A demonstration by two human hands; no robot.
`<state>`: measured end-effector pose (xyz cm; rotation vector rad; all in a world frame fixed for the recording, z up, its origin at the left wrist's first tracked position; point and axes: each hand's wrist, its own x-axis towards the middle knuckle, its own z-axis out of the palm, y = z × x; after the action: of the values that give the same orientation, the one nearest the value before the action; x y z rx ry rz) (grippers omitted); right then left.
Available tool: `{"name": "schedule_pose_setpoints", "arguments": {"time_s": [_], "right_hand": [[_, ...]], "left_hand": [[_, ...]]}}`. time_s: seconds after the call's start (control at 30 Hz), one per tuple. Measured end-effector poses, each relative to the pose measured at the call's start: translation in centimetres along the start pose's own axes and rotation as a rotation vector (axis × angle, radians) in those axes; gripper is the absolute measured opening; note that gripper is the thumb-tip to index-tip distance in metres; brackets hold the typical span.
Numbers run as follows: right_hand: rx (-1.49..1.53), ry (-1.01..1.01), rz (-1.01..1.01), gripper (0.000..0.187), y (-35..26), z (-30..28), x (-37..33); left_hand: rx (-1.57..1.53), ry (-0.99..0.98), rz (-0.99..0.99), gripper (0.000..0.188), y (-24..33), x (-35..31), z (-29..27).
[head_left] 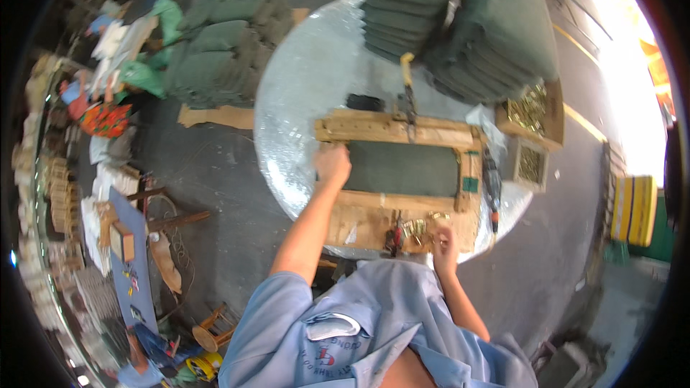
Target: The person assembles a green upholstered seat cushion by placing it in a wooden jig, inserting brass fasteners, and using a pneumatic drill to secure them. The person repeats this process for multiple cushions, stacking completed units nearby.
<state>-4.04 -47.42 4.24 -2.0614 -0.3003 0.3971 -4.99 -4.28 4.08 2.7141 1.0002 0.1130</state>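
Note:
A wooden frame (424,133) lies on a wooden board, surrounding a dark green fabric panel (402,169). My left hand (333,164) is closed at the frame's left end; its fingers hide whatever is in them. Over the board's front right edge, my right hand (444,246) has its fingers drawn together, slightly blurred. Small brass-coloured metal pieces (415,230) lie just left of it. Beside those is a red-and-black hand tool (393,237). A yellow-handled tool (408,90) reaches across the frame's far rail. Along the right side rests a dark power tool (492,183).
The round table (287,100) is wrapped in shiny film. Tall stacks of green cushions (496,29) stand at its far right, near boxes of brass-coloured parts (528,111). More green cushions (219,47) are piled on the floor beyond left. Other people (140,370) are at the left.

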Motion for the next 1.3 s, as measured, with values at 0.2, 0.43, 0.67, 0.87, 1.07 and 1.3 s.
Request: {"name": "schedule_pose_setpoints", "arguments": {"time_s": [0.2, 0.43, 0.67, 0.87, 1.07, 1.3], "right_hand": [[0.011, 0.124, 0.12, 0.019, 4.0, -4.2, -1.8], [0.099, 0.151, 0.092, 0.023, 2.7, -7.2, 3.5], [-0.248, 0.309, -0.105, 0.045, 3.7, -10.9, 10.9], [-0.43, 0.293, -0.04, 0.067, 5.4, -9.8, 15.6], [-0.633, 0.333, 0.086, 0.072, 5.8, -9.8, 17.6], [-0.719, 0.316, 0.162, 0.066, 4.5, -8.9, 19.6]], "left_hand": [[-0.015, 0.008, -0.433, 0.017, 0.5, 1.0, 2.0], [-0.259, 0.1, -0.705, 0.024, 2.9, 1.5, 2.0], [-0.284, 0.208, -0.499, 0.013, 1.8, 0.2, 3.0], [-0.336, 0.184, -0.536, 0.013, -0.3, 0.7, 4.2], [-0.493, 0.232, -0.609, 0.044, -0.2, 0.8, 3.5], [-0.844, 0.386, -0.628, 0.045, -3.1, -2.4, 4.5]]}}
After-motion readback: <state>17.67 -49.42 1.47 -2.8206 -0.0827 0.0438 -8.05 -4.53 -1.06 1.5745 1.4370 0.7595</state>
